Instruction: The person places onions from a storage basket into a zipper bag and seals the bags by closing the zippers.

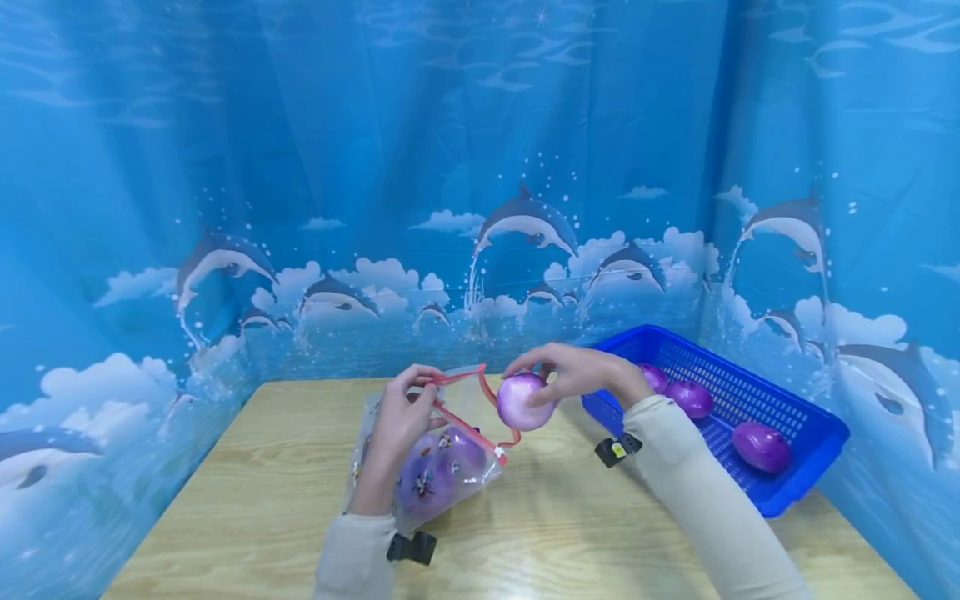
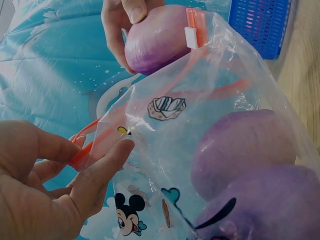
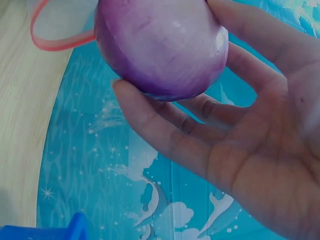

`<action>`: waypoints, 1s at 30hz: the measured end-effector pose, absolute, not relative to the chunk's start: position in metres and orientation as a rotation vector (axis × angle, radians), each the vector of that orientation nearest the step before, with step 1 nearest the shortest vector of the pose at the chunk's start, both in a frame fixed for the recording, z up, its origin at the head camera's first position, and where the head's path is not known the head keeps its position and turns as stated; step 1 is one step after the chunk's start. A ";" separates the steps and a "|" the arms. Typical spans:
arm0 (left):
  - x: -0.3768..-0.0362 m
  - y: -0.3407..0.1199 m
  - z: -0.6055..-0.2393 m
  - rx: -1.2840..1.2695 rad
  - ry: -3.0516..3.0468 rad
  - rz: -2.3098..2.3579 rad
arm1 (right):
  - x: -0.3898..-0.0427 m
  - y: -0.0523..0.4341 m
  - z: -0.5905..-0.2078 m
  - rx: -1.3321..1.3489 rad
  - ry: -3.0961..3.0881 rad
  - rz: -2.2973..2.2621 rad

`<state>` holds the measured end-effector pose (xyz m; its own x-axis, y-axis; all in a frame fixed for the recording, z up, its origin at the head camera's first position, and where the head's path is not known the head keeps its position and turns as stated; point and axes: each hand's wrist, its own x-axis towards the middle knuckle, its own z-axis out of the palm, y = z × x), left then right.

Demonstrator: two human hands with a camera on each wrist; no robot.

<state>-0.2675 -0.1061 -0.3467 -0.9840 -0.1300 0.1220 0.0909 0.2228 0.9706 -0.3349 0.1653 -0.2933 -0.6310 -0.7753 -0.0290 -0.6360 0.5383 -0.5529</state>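
My right hand (image 1: 577, 371) grips a purple onion (image 1: 519, 407), pale on top, with thumb and fingers around its sides. The onion is right at the mouth of a clear zip bag (image 2: 165, 135) printed with cartoon figures. My left hand (image 1: 401, 421) pinches the bag's red zip edge (image 2: 82, 157) between thumb and fingers, and the mouth gapes. A white slider (image 2: 191, 37) sits at one end of the zip. Inside the bag, purple onions (image 2: 240, 150) show through the plastic. In the right wrist view, part of the red edge (image 3: 52, 46) loops beside the held onion.
At the right of the wooden table (image 1: 247, 500) stands a blue perforated basket (image 1: 813, 417). Several purple onions (image 1: 761, 446) lie in it, partly hidden by my right forearm. A blue dolphin-print curtain (image 1: 420, 167) rises behind the table and along its sides.
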 end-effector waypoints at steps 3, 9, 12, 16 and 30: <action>-0.268 -0.106 -0.347 0.031 -2.315 -1.857 | -0.333 0.162 -0.296 -1.176 2.512 -0.756; -0.268 -0.106 -0.347 0.014 -2.307 -1.863 | -0.329 0.156 -0.301 -1.224 2.516 -0.791; -0.268 -0.106 -0.347 0.014 -2.305 -1.861 | -0.327 0.153 -0.304 -1.248 2.519 -0.801; -0.268 -0.106 -0.348 0.018 -2.315 -1.855 | -0.326 0.150 -0.307 -1.239 2.530 -0.805; -0.268 -0.106 -0.347 0.024 -2.304 -1.854 | -0.323 0.144 -0.311 -1.260 2.585 -0.805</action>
<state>-0.2684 -0.1060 -0.3466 -0.9830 -0.1273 0.1323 0.1020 0.2206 0.9700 -0.3230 0.1435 -0.3110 -0.6341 -0.7677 0.0925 -0.6845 0.5016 -0.5290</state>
